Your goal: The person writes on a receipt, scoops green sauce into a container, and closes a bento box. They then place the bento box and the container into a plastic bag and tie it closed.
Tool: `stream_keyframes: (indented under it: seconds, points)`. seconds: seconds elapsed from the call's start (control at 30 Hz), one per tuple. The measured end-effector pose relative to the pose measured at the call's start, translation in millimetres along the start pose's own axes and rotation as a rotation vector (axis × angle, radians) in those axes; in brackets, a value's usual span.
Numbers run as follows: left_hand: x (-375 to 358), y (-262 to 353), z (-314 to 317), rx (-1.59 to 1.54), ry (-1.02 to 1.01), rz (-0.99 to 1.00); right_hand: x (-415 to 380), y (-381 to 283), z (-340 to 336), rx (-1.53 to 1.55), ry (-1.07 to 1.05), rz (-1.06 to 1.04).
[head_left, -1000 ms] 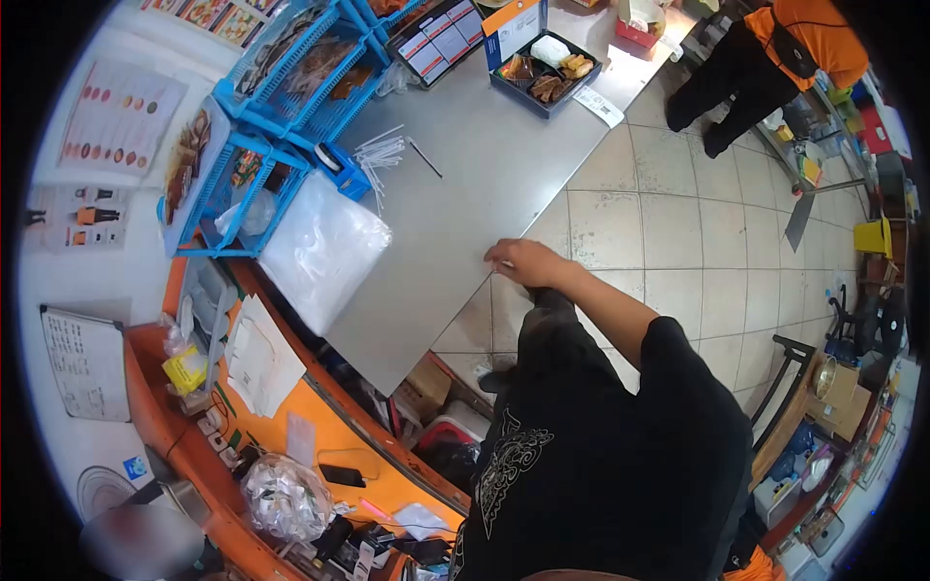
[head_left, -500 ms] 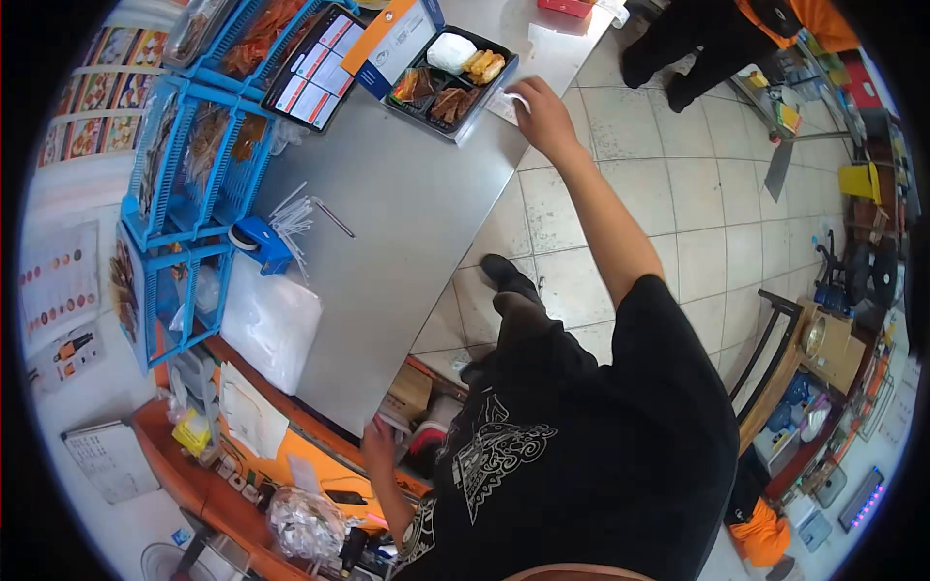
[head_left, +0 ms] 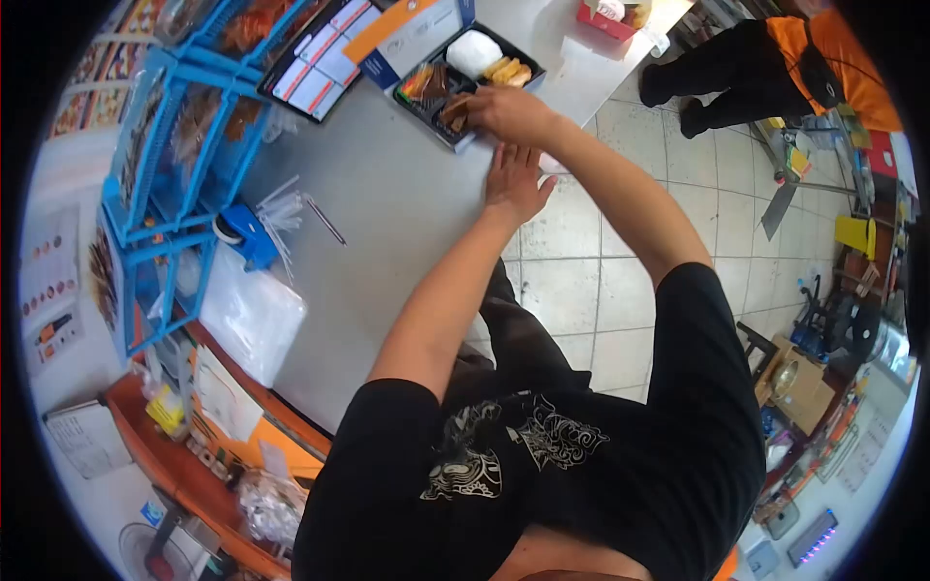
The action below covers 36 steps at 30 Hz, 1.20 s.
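A black compartment meal box (head_left: 467, 145) sits on the steel table with its printed cardboard cover (head_left: 412, 44) standing up at the left. White rice (head_left: 474, 54), golden fried pieces (head_left: 508, 72) and brown meat (head_left: 451, 116) fill its compartments. My right hand (head_left: 513, 114) is over the near compartment, fingers bent together on the brown meat; its fingertips are partly hidden. Just below the box, my left hand (head_left: 518, 186) lies flat at the table edge with fingers stretched out. Something pale shows beside its thumb, too small to name.
A tablet (head_left: 320, 60) leans by the blue basket rack (head_left: 184, 145). On the steel table (head_left: 358, 281) are white straws (head_left: 281, 218), a pen (head_left: 325, 220), a blue tape dispenser (head_left: 244, 235) and clear plastic bags (head_left: 254, 315). A red box (head_left: 607, 29) stands far right. Another person (head_left: 775, 68) stands beyond.
My left hand has come up from below the table's near end to the edge beside the box. My right hand has moved left from beside the box onto the meat.
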<state>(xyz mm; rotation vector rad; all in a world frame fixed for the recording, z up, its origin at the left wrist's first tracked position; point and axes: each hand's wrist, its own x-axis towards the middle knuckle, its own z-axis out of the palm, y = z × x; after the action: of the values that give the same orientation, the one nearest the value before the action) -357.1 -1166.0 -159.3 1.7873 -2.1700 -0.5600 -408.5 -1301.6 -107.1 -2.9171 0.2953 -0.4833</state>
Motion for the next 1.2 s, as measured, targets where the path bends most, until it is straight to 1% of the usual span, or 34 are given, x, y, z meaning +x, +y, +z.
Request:
stream_keyframes:
  seconds: [0.03,0.1,0.13,0.17,0.23,0.43,0.57,0.63,0.73,0.8,0.87,0.93,0.97,1.03,1.07,1.1,1.17,1.2]
  points:
    - [-12,-5,-1,-0.014,-0.008,-0.017,4,5,1,-0.004,-0.059,0.042]
    - [-45,-14,-8,0.01,0.019,0.053,10,11,-7,0.103,-0.059,0.076]
    - [-63,-19,-11,-0.003,0.027,0.057,14,13,-8,0.126,-0.093,0.147]
    - [-75,-21,-15,-0.005,0.024,0.062,15,14,-10,0.126,-0.093,0.153]
    - [-95,-24,-23,-0.031,0.015,0.055,20,13,-12,0.092,-0.204,0.204]
    - [-106,-28,-30,-0.063,0.016,0.044,18,13,-2,0.097,-0.213,0.177]
    - [-108,-29,-31,-0.049,0.012,0.056,19,10,-6,0.102,-0.178,0.199]
    - [-109,-29,-34,-0.05,0.004,0.058,20,12,-5,0.105,-0.181,0.174]
    - [-111,-35,-36,-0.064,0.007,0.053,27,0,-19,0.103,-0.203,0.19]
    - [-118,-45,-42,-0.059,0.047,0.005,25,-7,-12,0.083,-0.176,0.131]
    - [-132,-60,-54,0.0,0.076,-0.139,34,-26,0,0.072,-0.144,0.048]
    - [-144,-75,-58,0.03,0.113,-0.209,42,-56,6,0.012,-0.176,0.183]
    - [-147,-80,-58,0.044,0.133,-0.235,47,-68,12,0.012,-0.174,0.149]
    - [-151,-77,-54,0.052,0.176,-0.27,52,-86,24,0.055,-0.023,0.155]
    - [-152,-75,-51,0.051,0.194,-0.282,57,-96,26,0.025,-0.051,0.209]
    - [-151,-75,-46,0.055,0.215,-0.288,59,-101,33,0.002,-0.051,0.213]
    - [-153,-69,-39,-0.039,0.267,-0.391,57,-111,40,-0.065,-0.121,0.227]
    - [-157,-64,-42,-0.086,0.316,-0.408,54,-121,37,-0.076,-0.119,0.221]
